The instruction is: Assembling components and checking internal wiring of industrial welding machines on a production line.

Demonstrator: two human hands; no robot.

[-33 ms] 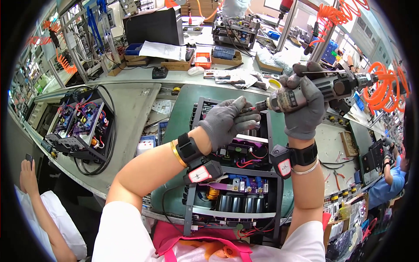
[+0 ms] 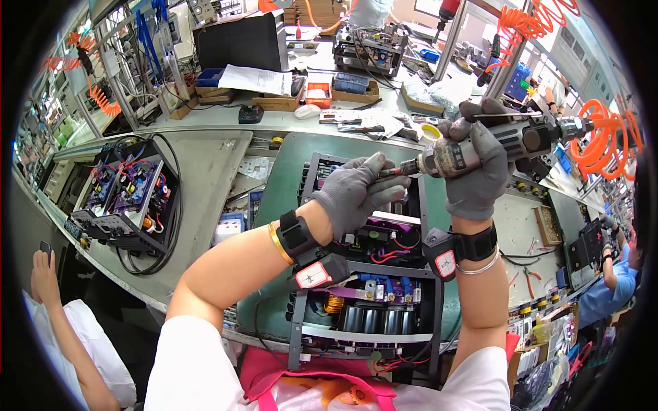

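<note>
My right hand [image 2: 478, 164], in a grey glove, is wrapped round an air screwdriver [image 2: 456, 156] held nearly level, its tip toward the left. A thin metal rod [image 2: 508, 115] lies along the top of the tool, by the fingers. My left hand [image 2: 353, 192], gloved too, closes its thumb and fingers about the reddish screwdriver bit [image 2: 389, 172]; whether a screw sits at its end is hidden. Below both hands an open black metal chassis [image 2: 296, 342] holds purple circuit boards [image 2: 394, 291], a copper coil, dark cylinders and coloured wires.
The chassis rests on a green mat [image 2: 274, 198]. To the left stands a similar open unit [image 2: 127, 195] with a black cable. Orange coiled hose [image 2: 606, 140] runs from the tool. Paper, bins and a black case [image 2: 243, 41] are at the back. Other people work on both sides.
</note>
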